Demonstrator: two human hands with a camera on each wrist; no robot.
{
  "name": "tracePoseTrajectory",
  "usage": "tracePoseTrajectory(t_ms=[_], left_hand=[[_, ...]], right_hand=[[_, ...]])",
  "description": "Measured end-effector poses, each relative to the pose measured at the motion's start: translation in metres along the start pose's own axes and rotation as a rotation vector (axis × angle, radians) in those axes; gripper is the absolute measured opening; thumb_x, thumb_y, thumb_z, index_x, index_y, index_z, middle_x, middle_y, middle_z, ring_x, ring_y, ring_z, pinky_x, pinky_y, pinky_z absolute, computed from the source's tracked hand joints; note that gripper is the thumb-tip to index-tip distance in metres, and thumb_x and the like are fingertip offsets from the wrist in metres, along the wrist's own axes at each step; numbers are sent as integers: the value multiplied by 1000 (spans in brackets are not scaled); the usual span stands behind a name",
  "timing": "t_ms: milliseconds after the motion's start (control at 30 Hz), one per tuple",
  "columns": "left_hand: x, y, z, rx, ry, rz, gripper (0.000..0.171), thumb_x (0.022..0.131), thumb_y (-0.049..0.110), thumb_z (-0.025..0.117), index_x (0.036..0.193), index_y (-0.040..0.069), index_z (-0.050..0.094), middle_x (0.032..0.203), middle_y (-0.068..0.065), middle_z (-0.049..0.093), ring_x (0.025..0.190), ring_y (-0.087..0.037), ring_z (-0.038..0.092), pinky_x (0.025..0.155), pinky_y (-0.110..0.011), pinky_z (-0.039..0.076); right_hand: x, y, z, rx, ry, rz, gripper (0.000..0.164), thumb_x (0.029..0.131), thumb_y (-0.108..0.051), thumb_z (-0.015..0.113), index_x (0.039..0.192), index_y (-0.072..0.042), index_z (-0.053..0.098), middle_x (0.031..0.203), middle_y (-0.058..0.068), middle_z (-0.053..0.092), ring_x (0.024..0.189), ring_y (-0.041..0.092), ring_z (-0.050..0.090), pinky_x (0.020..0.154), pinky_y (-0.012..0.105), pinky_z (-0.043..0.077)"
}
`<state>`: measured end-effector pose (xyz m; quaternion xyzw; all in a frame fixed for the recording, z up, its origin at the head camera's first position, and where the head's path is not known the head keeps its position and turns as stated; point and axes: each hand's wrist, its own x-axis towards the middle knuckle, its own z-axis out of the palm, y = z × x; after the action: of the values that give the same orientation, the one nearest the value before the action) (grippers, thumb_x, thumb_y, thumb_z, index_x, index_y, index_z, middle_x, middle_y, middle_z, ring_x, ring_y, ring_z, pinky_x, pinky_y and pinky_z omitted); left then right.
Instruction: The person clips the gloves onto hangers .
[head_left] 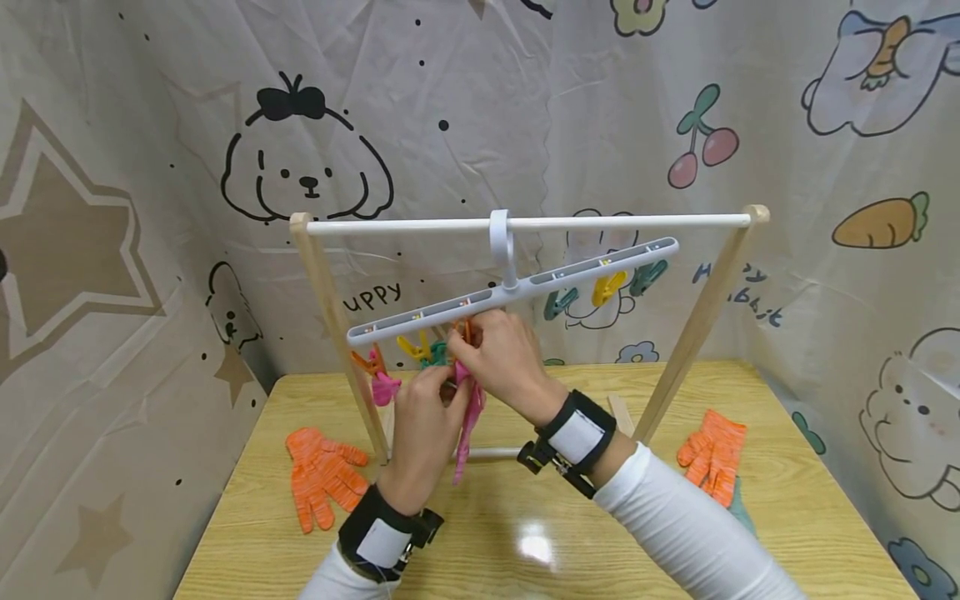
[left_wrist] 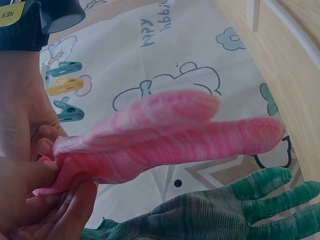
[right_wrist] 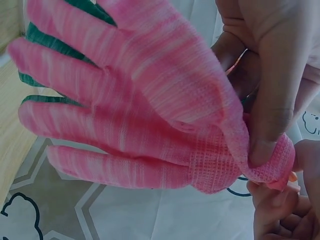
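Observation:
A pink knitted glove hangs fingers down beneath the left half of a grey clip hanger. My left hand pinches its cuff. Just above, the fingers of my right hand pinch an orange clothespin, close to the cuff. The fingers partly hide both clothespin and cuff. In the right wrist view, the pink glove spreads out with green glove fingers behind it. A green glove hangs nearby in the left wrist view. At the hanger's left end, an orange clothespin holds a pink piece.
The hanger tilts, right end higher, from a white rod on a wooden frame. Teal clothespins and a yellow clothespin hang at right. Orange gloves lie on the table left and right.

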<state>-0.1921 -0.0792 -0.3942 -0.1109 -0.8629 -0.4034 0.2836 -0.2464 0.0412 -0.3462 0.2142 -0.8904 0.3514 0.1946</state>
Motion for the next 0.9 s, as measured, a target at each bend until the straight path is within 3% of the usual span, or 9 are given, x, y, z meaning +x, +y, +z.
tracePoseTrajectory(t_ms=[333, 567, 900], left_hand=[[0, 0, 0, 8, -2, 24, 13, 90, 9, 76, 89, -5, 74, 83, -13, 73, 70, -20, 71, 62, -31, 60], [0, -1, 2, 28, 8, 38, 12, 90, 9, 75, 86, -2, 73, 79, -10, 72, 66, -16, 69, 60, -30, 59], [0, -1, 2, 36, 1, 48, 12, 90, 9, 75, 88, -2, 74, 79, -10, 72, 66, -17, 70, 60, -30, 59]], right_hand=[[-1, -1, 1, -17, -3, -5, 14, 93, -25, 65, 97, -13, 72, 59, -2, 51, 45, 8, 39, 41, 20, 27], [0, 0, 2, -37, 6, -8, 18, 92, -26, 66, 78, -14, 64, 59, -2, 53, 47, 9, 42, 42, 20, 29], [-1, 0, 3, -25, 1, -10, 13, 93, -27, 68, 96, -14, 68, 64, -2, 56, 50, 10, 46, 41, 20, 32]])
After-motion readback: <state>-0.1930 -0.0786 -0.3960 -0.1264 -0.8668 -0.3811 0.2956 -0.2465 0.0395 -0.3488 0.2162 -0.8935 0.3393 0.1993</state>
